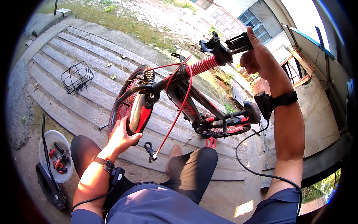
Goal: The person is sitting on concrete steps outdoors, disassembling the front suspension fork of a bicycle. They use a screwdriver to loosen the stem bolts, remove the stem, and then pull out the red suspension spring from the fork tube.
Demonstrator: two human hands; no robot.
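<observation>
- Dark blue shirt (160, 205) right under me, dark trouser legs (199, 168) bent just beyond it.
- Out front, grey ridged slabs (100, 84) run in long bands, sunlit, with mossy brick paving (149, 22) further off and a building window (257, 18) up at the right.
- Over on my left, a white bucket (61, 137) with loose tools (59, 161) inside; beyond it, a black wire basket (79, 89) sits on the slabs.
- Red cable (173, 122) dangles across my view, a black lever clamp (150, 151) by its lower end, between me and the frame.
- And the bicycle (186, 106) stands before me, front wheel nearest, saddle (254, 112) away to the right.
- Left hand (125, 136) grasps the front mudguard (141, 115) low down, thumb on the near side.
- Right hand (259, 59) is up high, thumb raised against a black slotted tool (240, 43) just beside the stem (220, 52); fingers curl below, and how firmly they hold, I can't tell.
</observation>
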